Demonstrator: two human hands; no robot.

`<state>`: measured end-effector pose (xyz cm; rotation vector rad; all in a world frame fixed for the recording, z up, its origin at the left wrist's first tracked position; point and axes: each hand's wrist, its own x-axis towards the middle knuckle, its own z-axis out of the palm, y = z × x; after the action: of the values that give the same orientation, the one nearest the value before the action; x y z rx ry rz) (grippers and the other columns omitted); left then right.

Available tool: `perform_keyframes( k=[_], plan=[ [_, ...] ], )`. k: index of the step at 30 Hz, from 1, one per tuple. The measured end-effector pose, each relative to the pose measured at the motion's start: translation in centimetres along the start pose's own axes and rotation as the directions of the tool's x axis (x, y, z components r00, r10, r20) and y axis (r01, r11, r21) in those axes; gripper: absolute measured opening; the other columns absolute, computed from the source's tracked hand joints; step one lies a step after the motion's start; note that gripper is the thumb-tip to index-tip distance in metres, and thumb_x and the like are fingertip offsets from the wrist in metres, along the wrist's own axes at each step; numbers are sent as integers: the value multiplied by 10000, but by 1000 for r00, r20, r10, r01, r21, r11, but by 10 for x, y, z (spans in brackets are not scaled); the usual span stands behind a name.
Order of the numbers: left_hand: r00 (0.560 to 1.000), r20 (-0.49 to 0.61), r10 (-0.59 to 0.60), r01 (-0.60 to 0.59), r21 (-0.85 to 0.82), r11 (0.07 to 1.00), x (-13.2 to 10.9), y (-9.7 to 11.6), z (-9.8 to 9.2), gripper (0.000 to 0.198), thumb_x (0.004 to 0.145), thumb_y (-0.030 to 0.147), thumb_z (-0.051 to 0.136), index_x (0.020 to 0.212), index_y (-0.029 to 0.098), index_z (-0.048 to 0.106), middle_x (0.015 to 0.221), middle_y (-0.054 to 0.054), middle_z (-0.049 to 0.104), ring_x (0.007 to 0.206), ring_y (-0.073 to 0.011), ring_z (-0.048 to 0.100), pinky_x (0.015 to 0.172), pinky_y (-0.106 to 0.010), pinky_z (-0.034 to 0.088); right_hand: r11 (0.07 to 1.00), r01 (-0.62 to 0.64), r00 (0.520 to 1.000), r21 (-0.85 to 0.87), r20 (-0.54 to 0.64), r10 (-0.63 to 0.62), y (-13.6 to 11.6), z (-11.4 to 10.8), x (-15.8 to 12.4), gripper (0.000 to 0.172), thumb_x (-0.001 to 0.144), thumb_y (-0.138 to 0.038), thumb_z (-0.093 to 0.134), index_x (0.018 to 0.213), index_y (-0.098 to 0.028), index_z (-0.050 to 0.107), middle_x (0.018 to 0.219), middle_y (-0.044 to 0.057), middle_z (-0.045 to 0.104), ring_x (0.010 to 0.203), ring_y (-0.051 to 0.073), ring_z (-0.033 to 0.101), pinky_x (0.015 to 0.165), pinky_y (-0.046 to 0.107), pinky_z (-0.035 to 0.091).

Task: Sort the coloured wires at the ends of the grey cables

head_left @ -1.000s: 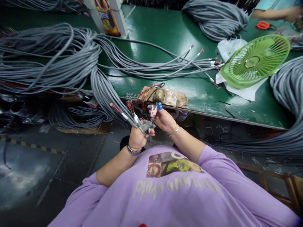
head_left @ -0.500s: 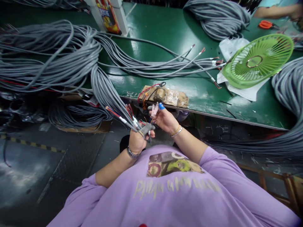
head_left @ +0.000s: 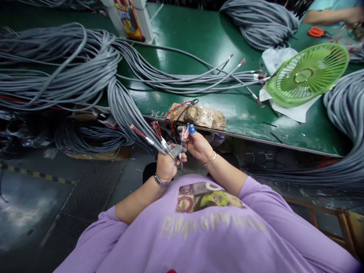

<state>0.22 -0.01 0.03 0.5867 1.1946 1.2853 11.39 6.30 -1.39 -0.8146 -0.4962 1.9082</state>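
My left hand (head_left: 167,166) is closed around several grey cables (head_left: 152,137) whose stripped ends fan out in coloured wires (head_left: 157,129). A worn grey wrap (head_left: 176,151) appears to cover its thumb. Facing it, my right hand (head_left: 199,147) pinches thin coloured wires (head_left: 182,143) that rise from the left hand. Its fingertips carry a blue cover (head_left: 192,129) and a pinkish wrap (head_left: 184,133); the exact grip point is too small to make out. Both hands are in front of my body, just below the bench edge.
On the green bench (head_left: 182,28) lie large grey cable coils (head_left: 71,72), cable ends (head_left: 199,79), a taped cardboard block (head_left: 204,116) and a green fan (head_left: 309,76). Orange-handled cutters (head_left: 317,32) lie near another person's arm (head_left: 327,16). More cable hangs at right (head_left: 345,102).
My hands stay close together, the right one slightly nearer the left. The wire ends over the left hand have shifted a little, and the whole view has drifted slightly.
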Motion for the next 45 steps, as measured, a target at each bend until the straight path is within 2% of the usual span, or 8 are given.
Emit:
perform_keyframes(
  k=[12, 23, 28, 34, 38, 41, 43, 45],
  plan=[
    [1000, -9, -9, 9, 30, 1000, 2, -6, -2, 291, 596, 372, 778, 640, 156, 587, 497, -9, 645, 395, -115, 589, 337, -164, 340, 999, 0, 999, 47, -54, 3, 0, 5, 1, 402, 766, -560, 724, 782, -162, 668, 674, -8, 627, 576, 80, 529, 526, 204, 433],
    [999, 16, -29, 28, 34, 999, 2, -3, 0, 287, 587, 366, 779, 634, 156, 590, 476, -9, 633, 381, -115, 581, 332, -159, 315, 998, 28, 999, 52, -41, -26, 3, 4, 2, 395, 774, -555, 719, 821, -164, 692, 684, -2, 637, 600, 95, 552, 546, 221, 461],
    [1000, 7, 17, -18, 26, 1000, 0, -2, 0, 293, 610, 375, 783, 653, 146, 606, 508, -15, 650, 402, -111, 596, 333, -151, 286, 998, -7, 999, 63, -35, 9, 3, 5, -1, 414, 794, -577, 688, 804, -163, 675, 694, 3, 644, 588, 91, 545, 519, 205, 445],
    [997, -1, 73, -73, 17, 997, -6, -7, -3, 335, 628, 427, 796, 693, 143, 632, 529, -14, 656, 419, -109, 600, 351, -164, 317, 994, -74, 997, 79, -14, 75, -1, 5, -5, 430, 830, -605, 627, 853, -178, 672, 718, 11, 651, 607, 100, 548, 533, 201, 449],
    [993, 23, 118, -119, 59, 991, -11, -14, -10, 315, 668, 428, 785, 708, 153, 637, 555, -17, 673, 445, -115, 617, 368, -175, 345, 990, -140, 988, 3, 68, 140, -6, 0, -11, 502, 813, -671, 589, 822, -175, 668, 759, 30, 662, 609, 103, 542, 528, 203, 454],
    [989, 28, 145, -147, 100, 984, -11, -19, -17, 299, 702, 431, 763, 705, 156, 647, 564, -26, 683, 451, -119, 619, 369, -179, 346, 972, -185, 966, -145, 155, 207, -10, -5, -19, 526, 760, -678, 639, 826, -157, 668, 795, 48, 670, 635, 112, 562, 553, 222, 478],
    [988, 33, 152, -155, 147, 977, -10, -23, -22, 288, 711, 427, 755, 711, 156, 659, 571, -34, 691, 454, -123, 619, 373, -184, 352, 949, -170, 961, -266, 170, 220, -12, -9, -24, 487, 687, -608, 747, 827, -149, 664, 774, 38, 660, 632, 110, 560, 561, 225, 477],
    [986, 45, 162, -167, 194, 967, -9, -25, -26, 273, 721, 417, 748, 716, 156, 668, 571, -37, 693, 452, -121, 612, 387, -189, 368, 920, -108, 972, -377, 157, 178, -15, -11, -28, 412, 625, -484, 828, 782, -151, 645, 712, 6, 630, 606, 93, 534, 557, 210, 453]
  ],
)
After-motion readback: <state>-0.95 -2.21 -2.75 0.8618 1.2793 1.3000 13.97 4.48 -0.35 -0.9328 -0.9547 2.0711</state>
